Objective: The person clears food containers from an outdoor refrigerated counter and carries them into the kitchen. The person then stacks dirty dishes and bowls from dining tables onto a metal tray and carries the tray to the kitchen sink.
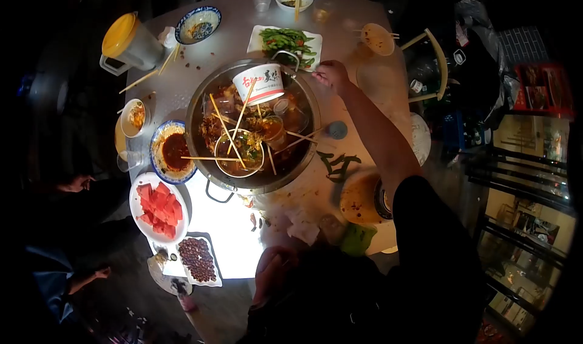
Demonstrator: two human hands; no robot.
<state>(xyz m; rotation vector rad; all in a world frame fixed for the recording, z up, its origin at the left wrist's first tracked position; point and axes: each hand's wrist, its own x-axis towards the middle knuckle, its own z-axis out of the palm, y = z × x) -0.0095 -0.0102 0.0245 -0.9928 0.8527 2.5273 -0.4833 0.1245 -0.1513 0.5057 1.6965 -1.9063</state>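
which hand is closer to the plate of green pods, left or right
Right. The right hand is beside the plate; the left hand is far off at the near edge of the table.

A pale table (340,104) is carrying a large metal pot (299,169) near its middle. A white plate of green pods (256,41) is sitting close beside it. A pitcher (144,46), a blue-rimmed plate (158,160), a watermelon plate (137,215) and a dish of brown nuts (189,273) are resting towards one side, while loose pods (341,160) are lying opposite.
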